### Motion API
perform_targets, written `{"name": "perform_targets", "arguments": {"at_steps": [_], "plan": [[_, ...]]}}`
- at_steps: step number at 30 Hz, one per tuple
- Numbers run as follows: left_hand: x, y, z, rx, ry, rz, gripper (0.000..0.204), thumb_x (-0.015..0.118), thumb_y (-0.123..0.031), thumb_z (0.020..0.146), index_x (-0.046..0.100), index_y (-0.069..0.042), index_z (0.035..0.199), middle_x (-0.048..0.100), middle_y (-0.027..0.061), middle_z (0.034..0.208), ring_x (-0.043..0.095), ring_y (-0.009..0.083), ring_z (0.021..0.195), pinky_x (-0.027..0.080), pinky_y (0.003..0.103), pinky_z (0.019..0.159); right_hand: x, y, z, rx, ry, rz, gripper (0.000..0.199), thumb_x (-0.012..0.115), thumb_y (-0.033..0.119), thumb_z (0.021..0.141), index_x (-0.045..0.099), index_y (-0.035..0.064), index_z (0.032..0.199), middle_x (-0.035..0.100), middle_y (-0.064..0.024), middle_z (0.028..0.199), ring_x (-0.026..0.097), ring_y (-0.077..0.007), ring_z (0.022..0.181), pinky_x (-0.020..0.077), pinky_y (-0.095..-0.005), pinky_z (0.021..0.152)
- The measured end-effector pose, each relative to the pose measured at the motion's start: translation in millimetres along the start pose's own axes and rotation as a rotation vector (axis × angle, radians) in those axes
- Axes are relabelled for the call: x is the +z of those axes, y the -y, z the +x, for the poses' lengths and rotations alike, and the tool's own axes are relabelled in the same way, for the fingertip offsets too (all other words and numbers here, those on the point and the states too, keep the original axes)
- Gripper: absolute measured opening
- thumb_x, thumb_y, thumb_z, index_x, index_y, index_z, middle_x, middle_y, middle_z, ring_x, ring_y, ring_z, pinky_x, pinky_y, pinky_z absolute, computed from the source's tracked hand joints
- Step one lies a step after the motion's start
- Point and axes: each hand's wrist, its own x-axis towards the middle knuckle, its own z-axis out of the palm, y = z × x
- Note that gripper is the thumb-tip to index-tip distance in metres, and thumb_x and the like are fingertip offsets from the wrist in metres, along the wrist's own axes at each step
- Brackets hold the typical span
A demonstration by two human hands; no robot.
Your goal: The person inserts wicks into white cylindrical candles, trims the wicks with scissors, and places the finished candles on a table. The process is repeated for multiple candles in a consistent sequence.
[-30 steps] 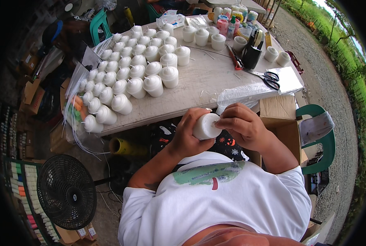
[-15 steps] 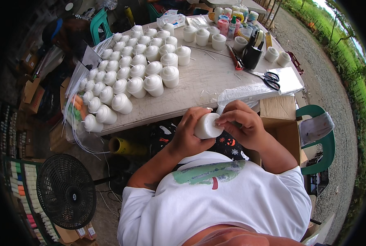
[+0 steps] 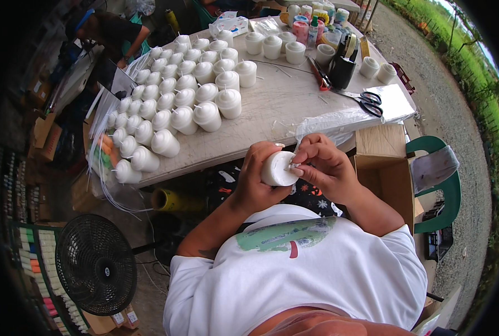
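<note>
My left hand (image 3: 255,173) is wrapped round a white candle (image 3: 279,169), tilted so one flat round end faces up toward me. The fingers of my right hand (image 3: 321,163) pinch together at the middle of that end; a tiny whitish bit shows at the fingertips, too small to name. Both hands are held in front of the table's near edge, above my lap. On the table (image 3: 260,126), to the left, stand rows of similar white candles (image 3: 207,116) with wicks sticking out of their tops.
Scissors (image 3: 367,103), a black tape dispenser (image 3: 343,70), a red-handled tool (image 3: 320,77) and clear plastic film (image 3: 330,126) lie at the table's right. A cardboard box (image 3: 381,168) and green chair (image 3: 442,193) stand right; a black fan (image 3: 96,264) left. Another person (image 3: 101,33) is at far left.
The candle has shifted slightly left and tipped so more of its flat end shows, with my right fingers still pinching there. The person at far left has leaned into clearer view.
</note>
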Motion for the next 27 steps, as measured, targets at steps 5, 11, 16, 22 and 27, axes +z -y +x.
{"name": "perform_targets", "arguments": {"at_steps": [5,11,16,22,27], "plan": [[1,-2,2,-0.098,0.035,0.003,0.069,0.084,-0.011,0.065,0.046,-0.006,0.122,0.053,0.0158,0.115,0.056,0.0328,0.106,0.047,0.041,0.090,-2,-1,3,-0.110,-0.034,-0.294,0.019,0.063,-0.010,0.083,0.063,0.0024,0.098,0.053,-0.0094,0.109,0.057,-0.0180,0.101,0.0498,-0.0290,0.084],[3,-4,2,-0.139,0.100,-0.038,0.068,0.084,-0.014,0.070,0.043,-0.007,0.123,0.055,0.0133,0.114,0.060,0.0256,0.101,0.050,0.035,0.085,-1,14,6,-0.214,0.021,-0.660,0.024,0.066,-0.010,0.075,0.063,0.0040,0.094,0.059,-0.0114,0.108,0.063,-0.0264,0.094,0.0537,-0.0333,0.078],[5,-2,0,-0.116,0.080,-0.028,0.063,0.084,-0.016,0.071,0.045,-0.006,0.120,0.055,0.0122,0.110,0.060,0.0246,0.097,0.049,0.035,0.082,-2,12,7,-0.368,0.081,-0.847,0.035,0.069,-0.008,0.063,0.063,0.0043,0.095,0.059,-0.0124,0.106,0.062,-0.0310,0.093,0.0538,-0.0368,0.078],[4,-7,2,-0.113,0.063,0.020,0.059,0.083,-0.016,0.070,0.047,-0.005,0.115,0.055,0.0111,0.104,0.060,0.0243,0.092,0.049,0.035,0.079,-7,13,11,-0.518,0.164,-0.919,0.042,0.070,-0.005,0.057,0.063,0.0011,0.098,0.059,-0.0124,0.104,0.062,-0.0315,0.096,0.0538,-0.0378,0.079],[3,-8,1,-0.106,0.047,0.006,0.058,0.083,-0.016,0.069,0.048,-0.005,0.113,0.055,0.0115,0.102,0.060,0.0248,0.090,0.049,0.034,0.077,-6,10,8,-0.553,0.180,-0.931,0.044,0.070,-0.004,0.058,0.063,-0.0006,0.101,0.059,-0.0133,0.105,0.061,-0.0326,0.099,0.0539,-0.0380,0.083]]}}
